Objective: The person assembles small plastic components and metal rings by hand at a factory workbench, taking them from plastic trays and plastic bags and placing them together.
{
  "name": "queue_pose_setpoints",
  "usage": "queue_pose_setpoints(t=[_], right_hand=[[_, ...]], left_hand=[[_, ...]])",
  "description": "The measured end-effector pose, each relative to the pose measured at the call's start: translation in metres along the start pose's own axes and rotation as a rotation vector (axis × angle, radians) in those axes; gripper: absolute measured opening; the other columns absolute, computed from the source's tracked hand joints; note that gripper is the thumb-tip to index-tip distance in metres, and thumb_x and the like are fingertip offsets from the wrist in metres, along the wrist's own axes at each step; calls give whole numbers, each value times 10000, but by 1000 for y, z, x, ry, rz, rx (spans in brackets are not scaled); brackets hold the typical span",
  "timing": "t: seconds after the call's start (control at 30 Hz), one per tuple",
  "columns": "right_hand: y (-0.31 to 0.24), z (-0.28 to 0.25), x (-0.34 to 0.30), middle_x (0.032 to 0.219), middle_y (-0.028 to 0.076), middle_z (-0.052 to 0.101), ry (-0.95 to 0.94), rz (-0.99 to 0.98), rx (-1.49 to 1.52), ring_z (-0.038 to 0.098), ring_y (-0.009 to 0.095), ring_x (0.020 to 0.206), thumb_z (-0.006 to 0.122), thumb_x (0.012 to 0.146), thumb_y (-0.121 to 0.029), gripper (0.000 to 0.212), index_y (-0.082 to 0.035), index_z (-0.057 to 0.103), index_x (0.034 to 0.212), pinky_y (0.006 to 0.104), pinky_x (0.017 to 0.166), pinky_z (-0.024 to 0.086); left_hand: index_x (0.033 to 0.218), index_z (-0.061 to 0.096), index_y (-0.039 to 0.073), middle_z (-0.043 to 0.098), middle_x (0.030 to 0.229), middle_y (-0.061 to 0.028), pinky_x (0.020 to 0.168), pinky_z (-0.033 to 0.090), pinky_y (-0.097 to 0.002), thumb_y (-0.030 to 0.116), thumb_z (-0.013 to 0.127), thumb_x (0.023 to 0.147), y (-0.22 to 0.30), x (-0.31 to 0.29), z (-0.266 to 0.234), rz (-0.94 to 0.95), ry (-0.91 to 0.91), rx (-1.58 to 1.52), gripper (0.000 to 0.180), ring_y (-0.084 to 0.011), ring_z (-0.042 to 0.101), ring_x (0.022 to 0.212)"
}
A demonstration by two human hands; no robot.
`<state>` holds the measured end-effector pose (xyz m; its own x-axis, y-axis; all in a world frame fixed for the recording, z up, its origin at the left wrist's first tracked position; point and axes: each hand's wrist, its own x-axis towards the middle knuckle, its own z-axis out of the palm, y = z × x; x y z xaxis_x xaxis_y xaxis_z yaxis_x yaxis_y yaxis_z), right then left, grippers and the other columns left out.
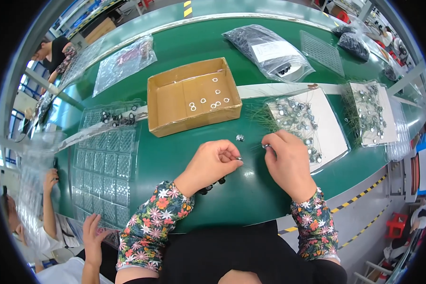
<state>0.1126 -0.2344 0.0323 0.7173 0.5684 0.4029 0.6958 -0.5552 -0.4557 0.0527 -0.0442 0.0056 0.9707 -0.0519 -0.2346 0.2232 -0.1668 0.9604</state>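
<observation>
My left hand point(212, 163) is closed in a pinch, with a small dark, shiny part point(240, 159) at its fingertips. Across from it, my right hand point(289, 163) pinches a small silvery piece point(265, 146) between thumb and forefinger; its exact kind is too small to make out. Between and beyond the hands, a small round metallic part point(240, 137) lies on the green table point(236, 203). Several black parts point(206, 190) sit under my left wrist, partly hidden. Beside my right hand is a white board point(329, 137) bearing small round components point(300, 116) with thin green wires.
A cardboard box point(157, 124) with several white rings stands ahead. Clear blister trays point(102, 163) lie at the left, with black parts point(118, 118) on top. Behind are a bag of black parts point(265, 52) and another clear bag point(125, 61). A second loaded board point(371, 113) lies right. Co-workers' hands point(93, 239) show at left.
</observation>
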Motion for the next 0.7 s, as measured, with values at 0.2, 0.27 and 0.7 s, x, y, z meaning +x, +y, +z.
queue_pose_setpoints(t=[0.2,0.27,0.7], right_hand=[[4,-17,0,718,76,539,18,-21,-186,553,277,720,583,673,23,134,-68,574,771,384,659,415],[6,-24,-2,745,92,574,82,73,35,570,284,733,596,686,31,131,-45,585,791,376,655,442],[62,-51,-13,893,128,625,123,277,-196,599,286,797,615,715,13,181,-24,631,891,341,729,465]], left_hand=[[819,598,-9,612,715,-13,585,489,-200,40,671,770,7,-12,-5,34,66,-19,101,-46,573,642],[835,601,-8,611,733,-13,596,489,-196,36,664,778,6,-16,-7,52,89,-36,96,-44,573,659],[1001,620,-8,586,860,-8,664,469,-170,-28,622,812,13,-40,-3,108,-4,-242,190,-32,545,743]])
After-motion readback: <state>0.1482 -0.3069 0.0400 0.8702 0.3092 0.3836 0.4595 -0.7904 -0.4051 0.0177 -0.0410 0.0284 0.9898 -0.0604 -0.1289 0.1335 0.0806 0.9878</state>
